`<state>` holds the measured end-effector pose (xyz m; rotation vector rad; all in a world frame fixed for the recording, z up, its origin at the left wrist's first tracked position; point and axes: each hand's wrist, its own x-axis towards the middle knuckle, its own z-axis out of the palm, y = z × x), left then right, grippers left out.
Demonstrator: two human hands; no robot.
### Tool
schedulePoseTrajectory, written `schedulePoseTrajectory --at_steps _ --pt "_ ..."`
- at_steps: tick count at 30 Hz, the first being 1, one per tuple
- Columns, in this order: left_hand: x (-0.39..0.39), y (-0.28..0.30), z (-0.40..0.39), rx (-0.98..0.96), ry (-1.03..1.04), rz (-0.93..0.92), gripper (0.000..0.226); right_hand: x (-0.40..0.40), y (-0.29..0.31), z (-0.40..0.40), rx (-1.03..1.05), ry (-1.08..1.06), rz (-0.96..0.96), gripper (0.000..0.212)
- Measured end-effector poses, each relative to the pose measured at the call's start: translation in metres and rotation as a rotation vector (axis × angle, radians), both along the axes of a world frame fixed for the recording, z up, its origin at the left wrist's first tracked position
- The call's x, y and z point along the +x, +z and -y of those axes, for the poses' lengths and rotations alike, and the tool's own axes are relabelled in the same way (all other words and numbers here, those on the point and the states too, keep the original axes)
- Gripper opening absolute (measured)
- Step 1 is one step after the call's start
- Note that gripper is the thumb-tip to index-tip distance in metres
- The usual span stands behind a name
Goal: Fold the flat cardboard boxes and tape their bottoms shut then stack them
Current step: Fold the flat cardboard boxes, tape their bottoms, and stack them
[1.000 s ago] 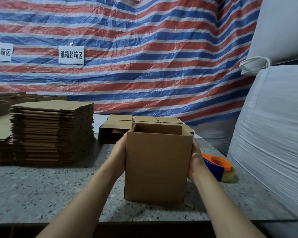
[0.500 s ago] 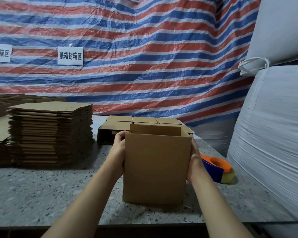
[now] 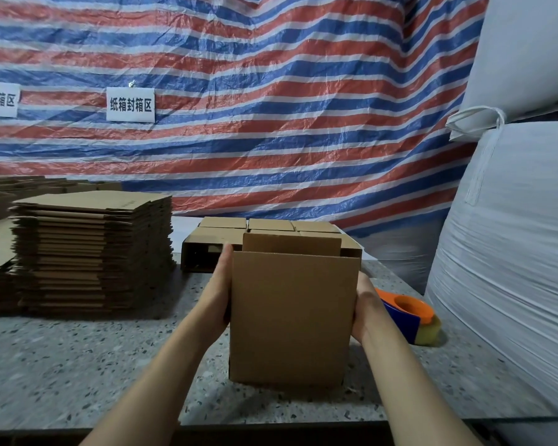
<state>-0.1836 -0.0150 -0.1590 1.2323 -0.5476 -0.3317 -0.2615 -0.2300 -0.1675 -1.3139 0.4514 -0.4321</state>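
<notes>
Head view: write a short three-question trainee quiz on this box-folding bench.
1. True or false: both hands press the sides of the upright box.
2. Which thing lies just right of the right hand? A) tape dispenser B) scissors C) marker
3. Fill in: the stack of flat boxes stands to the ____ of the left hand.

Key: 1 true; 2 A, the tape dispenser; 3 left.
</notes>
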Motion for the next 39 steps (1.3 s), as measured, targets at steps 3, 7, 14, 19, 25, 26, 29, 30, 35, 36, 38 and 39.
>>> schedulePoseTrajectory --at_steps 3,7,14,19,25,26,29,30,35,36,38,39 --pt "0.007 -0.003 -0.009 -0.013 -0.139 0.097 0.069 -0.001 0.0 -0.001 0.014 -0.005 0.006 0.043" --pt "0.013 -0.006 -0.012 0.059 -0.172 0.059 0.075 -0.002 0.003 -0.002 0.037 0.009 0.021 0.043" --pt "0.015 -0.006 -0.003 0.016 0.056 0.093 0.026 -0.005 0.0 -0.001 0.026 0.081 0.153 0.04" --pt "0.014 -0.009 0.001 0.003 0.128 0.076 0.029 -0.009 -0.005 -0.007 0.063 0.112 0.246 0.054" --pt "0.016 -0.009 0.001 -0.039 0.133 0.109 0.022 -0.014 -0.004 -0.007 -0.003 0.167 0.244 0.043" --pt "0.017 -0.008 0.001 -0.063 0.123 0.126 0.032 -0.014 -0.004 -0.005 -0.005 0.185 0.245 0.038" --pt "0.021 -0.001 -0.003 -0.073 0.061 0.195 0.063 -0.013 -0.001 0.002 -0.038 0.242 0.297 0.05" --pt "0.022 0.001 -0.004 -0.054 0.042 0.21 0.066 -0.012 0.0 0.005 -0.058 0.243 0.317 0.059" --pt "0.023 -0.001 -0.006 -0.089 0.017 0.182 0.057 -0.013 0.003 0.008 -0.091 0.325 0.408 0.048" --pt "0.023 -0.004 -0.006 -0.098 0.04 0.193 0.053 -0.013 0.001 0.007 -0.061 0.303 0.404 0.042" --pt "0.024 -0.009 -0.005 -0.094 0.089 0.217 0.041 -0.013 -0.003 0.007 -0.026 0.228 0.379 0.039" --pt "0.024 -0.012 -0.005 -0.08 0.115 0.227 0.034 -0.012 -0.005 0.007 -0.025 0.194 0.366 0.039"
